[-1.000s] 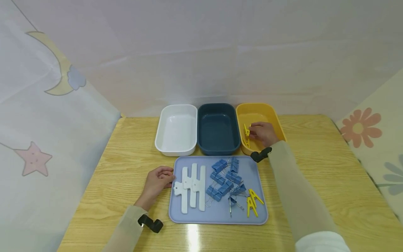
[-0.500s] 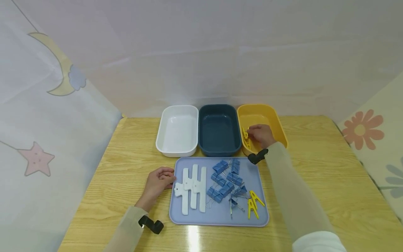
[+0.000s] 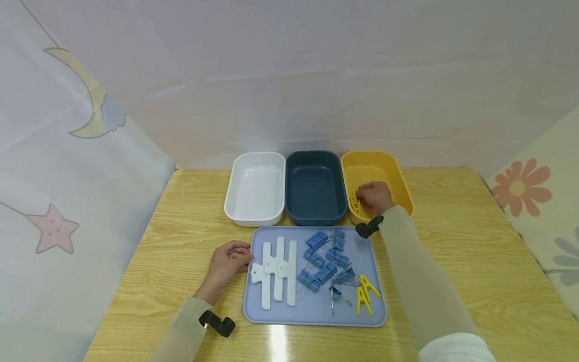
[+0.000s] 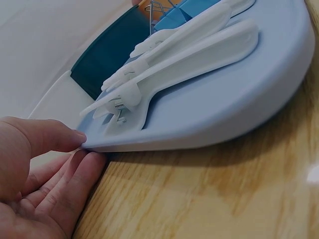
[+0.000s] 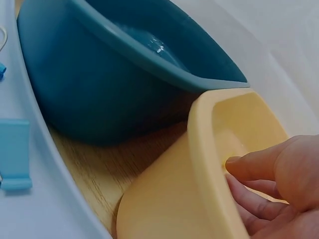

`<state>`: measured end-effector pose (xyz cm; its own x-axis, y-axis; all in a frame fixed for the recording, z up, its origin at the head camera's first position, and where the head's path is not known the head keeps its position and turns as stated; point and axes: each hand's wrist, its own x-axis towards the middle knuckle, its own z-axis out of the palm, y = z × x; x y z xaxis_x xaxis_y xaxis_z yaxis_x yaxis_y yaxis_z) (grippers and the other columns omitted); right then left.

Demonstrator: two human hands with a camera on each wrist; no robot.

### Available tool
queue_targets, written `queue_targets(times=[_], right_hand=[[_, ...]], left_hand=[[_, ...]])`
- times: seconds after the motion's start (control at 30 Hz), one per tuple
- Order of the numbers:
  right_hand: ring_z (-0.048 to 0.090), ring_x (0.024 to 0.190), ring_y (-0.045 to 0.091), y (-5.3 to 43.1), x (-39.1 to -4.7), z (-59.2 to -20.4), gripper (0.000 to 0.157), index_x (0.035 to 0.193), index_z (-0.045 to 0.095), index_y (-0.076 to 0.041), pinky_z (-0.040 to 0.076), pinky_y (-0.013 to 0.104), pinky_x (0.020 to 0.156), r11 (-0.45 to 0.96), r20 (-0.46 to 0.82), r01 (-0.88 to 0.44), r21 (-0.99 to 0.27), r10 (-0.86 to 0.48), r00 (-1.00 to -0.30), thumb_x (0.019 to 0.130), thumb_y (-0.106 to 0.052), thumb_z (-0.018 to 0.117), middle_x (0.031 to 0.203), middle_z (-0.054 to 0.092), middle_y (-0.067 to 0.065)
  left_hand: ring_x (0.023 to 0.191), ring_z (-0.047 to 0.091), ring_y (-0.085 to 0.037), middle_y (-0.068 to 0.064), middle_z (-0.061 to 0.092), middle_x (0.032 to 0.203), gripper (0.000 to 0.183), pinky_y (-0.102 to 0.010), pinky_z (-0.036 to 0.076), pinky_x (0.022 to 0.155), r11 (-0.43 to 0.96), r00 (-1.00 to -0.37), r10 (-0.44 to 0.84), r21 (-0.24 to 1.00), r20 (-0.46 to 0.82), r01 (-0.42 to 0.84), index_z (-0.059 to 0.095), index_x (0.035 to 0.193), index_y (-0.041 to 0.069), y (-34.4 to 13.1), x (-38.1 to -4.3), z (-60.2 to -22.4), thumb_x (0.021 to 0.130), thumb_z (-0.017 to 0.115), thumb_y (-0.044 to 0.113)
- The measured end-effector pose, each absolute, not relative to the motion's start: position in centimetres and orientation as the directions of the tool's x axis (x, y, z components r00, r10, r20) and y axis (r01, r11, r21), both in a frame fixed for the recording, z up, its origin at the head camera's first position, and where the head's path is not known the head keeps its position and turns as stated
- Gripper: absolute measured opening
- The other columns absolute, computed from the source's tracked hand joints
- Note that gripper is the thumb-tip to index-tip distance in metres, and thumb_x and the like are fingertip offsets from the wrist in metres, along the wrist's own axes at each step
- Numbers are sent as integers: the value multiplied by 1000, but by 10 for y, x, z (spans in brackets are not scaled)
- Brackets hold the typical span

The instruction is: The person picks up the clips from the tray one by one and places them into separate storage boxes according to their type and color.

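My right hand [image 3: 376,196] is inside the yellow bin [image 3: 400,186], its thumb and fingertips at a yellow clothespin [image 3: 354,196] low by the bin's left wall. In the right wrist view the bin's rim and my fingers hide most of that clothespin. My left hand [image 4: 45,174] pinches the left edge of the lilac tray [image 3: 316,318], thumb on the rim and fingers beneath. On the tray lie white bag clips [image 3: 280,269] at the left, several blue binder clips [image 3: 325,271] in the middle, and two yellow clothespins [image 3: 364,296] at the lower right.
A white bin [image 3: 255,186] and a dark teal bin [image 3: 315,186] stand left of the yellow one, side by side behind the tray. The wooden table [image 3: 194,201] meets a pale cloth backdrop [image 3: 289,100] at its back edge.
My right hand has lowered the clothespin further into the yellow bin, down toward the bin's left wall. My left hand stays at the tray edge. The head view has shifted slightly.
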<state>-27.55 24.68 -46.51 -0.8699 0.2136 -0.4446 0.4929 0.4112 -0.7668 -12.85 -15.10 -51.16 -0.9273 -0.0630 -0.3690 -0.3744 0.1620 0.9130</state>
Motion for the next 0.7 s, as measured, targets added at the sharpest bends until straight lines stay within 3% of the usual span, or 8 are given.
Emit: queue_targets(times=[0.23, 0.57, 0.7], right_hand=[[52, 105, 24, 247, -275, -463, 42, 135, 53, -1, 48, 23, 84, 382, -449, 513, -769, 247, -858, 97, -17, 54, 131, 55, 17], [49, 118, 28, 239, -274, -454, 45, 141, 48, -5, 44, 37, 108, 329, -425, 487, -809, 245, -871, 99, -21, 53, 139, 50, 14], [46, 125, 30, 235, -273, -447, 45, 141, 47, -6, 41, 40, 112, 288, -410, 461, -839, 221, -885, 100, -22, 52, 142, 48, 14]], left_hand=[[73, 61, -12, -7, 65, 91, 30, -29, 60, 66, 154, -929, -59, 917, -364, -369, 65, 112, 4, -151, -129, -512, 82, 71, 4], [72, 61, -11, -7, 66, 91, 30, -29, 60, 66, 156, -928, -56, 915, -368, -372, 65, 112, 4, -153, -131, -511, 83, 71, 4], [71, 61, -11, -7, 66, 91, 31, -29, 60, 66, 156, -927, -59, 914, -370, -375, 65, 113, 4, -153, -131, -510, 83, 71, 4]])
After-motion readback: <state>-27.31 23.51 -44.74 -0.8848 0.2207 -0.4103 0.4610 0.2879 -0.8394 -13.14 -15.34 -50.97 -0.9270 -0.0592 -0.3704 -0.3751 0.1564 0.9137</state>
